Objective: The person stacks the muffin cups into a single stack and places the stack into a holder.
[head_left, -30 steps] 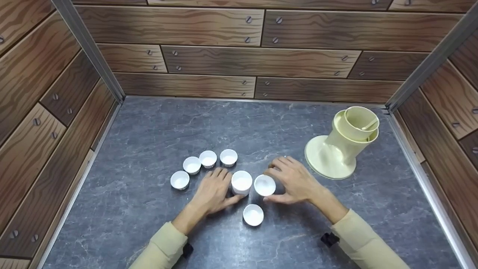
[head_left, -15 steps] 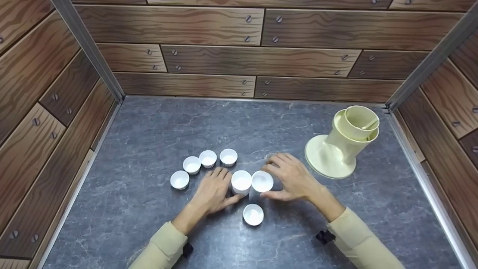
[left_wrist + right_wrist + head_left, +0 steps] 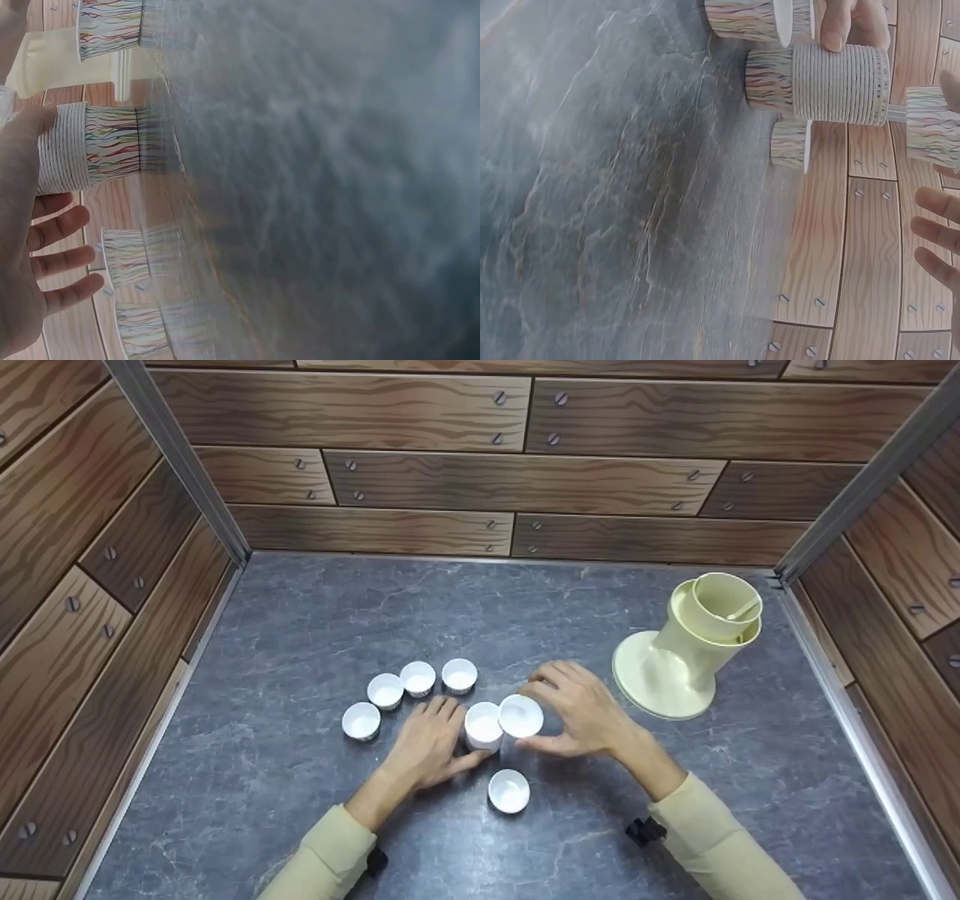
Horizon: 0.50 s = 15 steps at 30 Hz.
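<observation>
My left hand [image 3: 431, 739] holds a stack of nested white paper cups [image 3: 840, 82] upright on the table, thumb on the near side and fingers on the far side. Ridged rims run up the stack, and colored squiggles cover its lowest cup. Between the thumb and fingers of my right hand [image 3: 581, 712] is a single paper cup [image 3: 520, 716] with the same pattern. In the right wrist view this cup is raised just above the stack's top and off to one side. A clear, pale strip [image 3: 897, 113] shows between the two.
One loose paper cup [image 3: 509, 791] stands in front of the stack. Several more, including a paper cup [image 3: 385, 691], form a curved row behind and left of my left hand. A pale yellow stand [image 3: 690, 660] with a round base is at the back right. Wood-patterned walls enclose the table.
My right hand has moved left and away from my body with its cup, which now overlaps the stack's rim in the head view. My left hand and the loose cups have stayed still.
</observation>
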Tool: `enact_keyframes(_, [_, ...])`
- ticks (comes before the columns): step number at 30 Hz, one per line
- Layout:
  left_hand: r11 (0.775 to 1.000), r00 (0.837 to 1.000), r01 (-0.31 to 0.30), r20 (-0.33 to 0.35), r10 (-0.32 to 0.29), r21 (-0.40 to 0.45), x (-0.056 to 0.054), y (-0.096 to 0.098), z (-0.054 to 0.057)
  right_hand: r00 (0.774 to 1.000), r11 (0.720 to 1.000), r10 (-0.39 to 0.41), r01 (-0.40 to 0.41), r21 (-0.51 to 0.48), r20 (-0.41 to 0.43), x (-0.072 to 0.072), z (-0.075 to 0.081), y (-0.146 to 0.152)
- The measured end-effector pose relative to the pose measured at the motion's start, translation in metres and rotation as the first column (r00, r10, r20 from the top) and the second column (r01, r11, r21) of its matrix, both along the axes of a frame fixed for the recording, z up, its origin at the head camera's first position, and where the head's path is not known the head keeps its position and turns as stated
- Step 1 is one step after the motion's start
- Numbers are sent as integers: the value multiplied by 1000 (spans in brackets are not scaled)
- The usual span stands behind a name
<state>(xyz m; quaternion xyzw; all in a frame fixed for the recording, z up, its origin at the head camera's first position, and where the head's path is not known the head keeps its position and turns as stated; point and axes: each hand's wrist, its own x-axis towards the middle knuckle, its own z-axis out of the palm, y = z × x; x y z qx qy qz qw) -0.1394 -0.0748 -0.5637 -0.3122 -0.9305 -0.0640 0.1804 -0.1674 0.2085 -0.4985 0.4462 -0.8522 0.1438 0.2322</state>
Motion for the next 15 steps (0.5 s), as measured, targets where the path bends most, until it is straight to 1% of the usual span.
enact_keyframes(4, [1000, 1000, 0, 4, 0, -2, 0, 0, 0, 1000, 1000, -2, 3, -16, 29, 0, 0, -3])
enact_keyframes(9, [1000, 1000, 2, 9, -2, 0, 0, 0, 1, 999, 1000, -2, 3, -27, 44, -1, -2, -7])
enact_keyframes(15, [1000, 1000, -2, 18, 2, -10, 0, 0, 0, 999, 999, 10, -9, -36, 35, -4, -6, -11])
